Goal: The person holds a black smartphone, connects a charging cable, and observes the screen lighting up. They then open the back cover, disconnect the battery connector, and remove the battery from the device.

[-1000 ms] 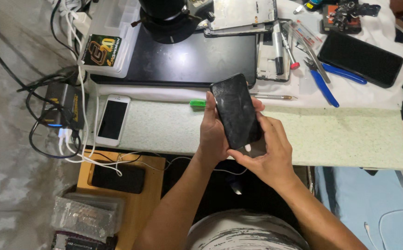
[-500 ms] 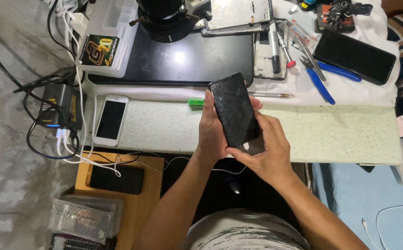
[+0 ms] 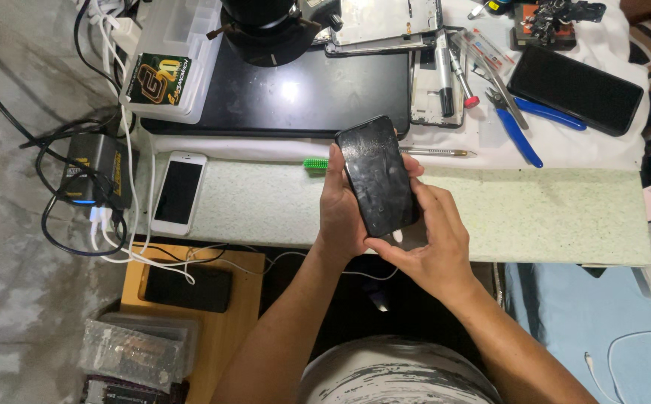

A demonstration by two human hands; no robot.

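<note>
A person holds a black phone (image 3: 378, 176) in both hands above a pale speckled bench (image 3: 535, 213), apparently checking its dark, smudged screen; the step in hand looks like inspection, and any further handling seems to call for a steady two-handed hold. At left, a white phone (image 3: 179, 191) lies face up on the bench beside a tangle of cables (image 3: 108, 224). The left hand (image 3: 340, 206) is curled around the phone's left edge, fingers wrapping behind it. The right hand (image 3: 434, 243) cups the lower right corner, thumb pressed near the bottom of the screen. Farther right, blue pliers (image 3: 523, 123) and another black phone (image 3: 576, 88) rest on a white cloth.
</note>
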